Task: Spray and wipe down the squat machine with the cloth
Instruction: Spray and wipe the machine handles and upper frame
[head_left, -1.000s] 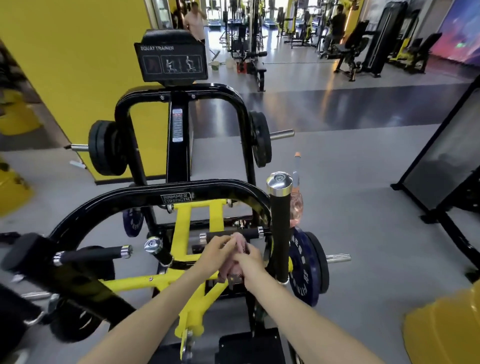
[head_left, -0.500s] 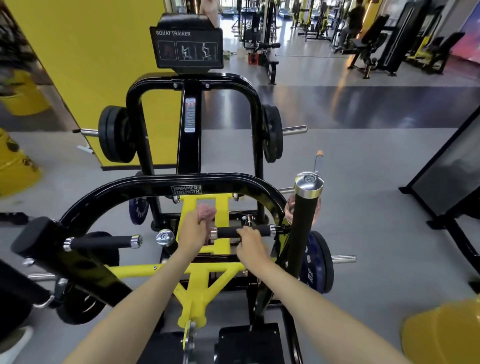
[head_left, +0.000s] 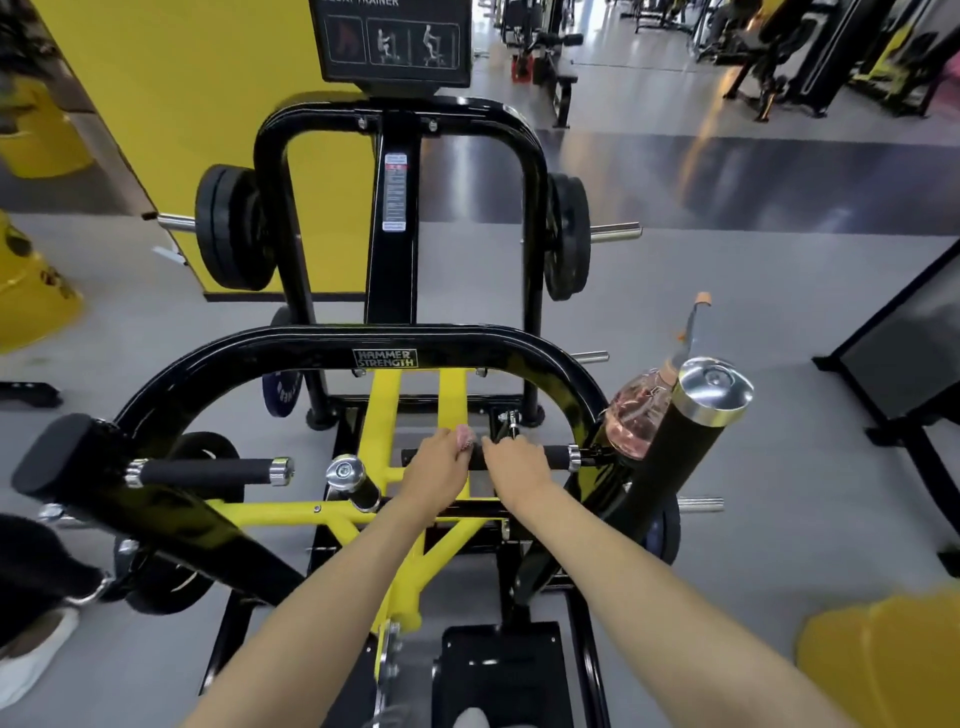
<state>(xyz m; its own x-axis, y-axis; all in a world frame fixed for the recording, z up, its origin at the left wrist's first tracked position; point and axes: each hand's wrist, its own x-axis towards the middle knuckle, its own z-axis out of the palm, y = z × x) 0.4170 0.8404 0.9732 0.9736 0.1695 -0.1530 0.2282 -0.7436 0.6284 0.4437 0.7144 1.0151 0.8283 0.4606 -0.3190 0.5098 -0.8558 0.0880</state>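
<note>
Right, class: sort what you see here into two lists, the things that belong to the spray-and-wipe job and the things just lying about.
Job: squat machine; cloth in left hand; right hand gripping handle; spray bottle.
Lying about: background machines; yellow container; black-framed panel.

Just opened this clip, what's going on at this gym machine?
A person is leaning over the squat machine. Their left hand holds a small pink cloth at the inner end of a black horizontal grip handle. The right hand curls over the same handle right beside it. A spray bottle of pink liquid sits against the frame on the right, in neither hand.
</note>
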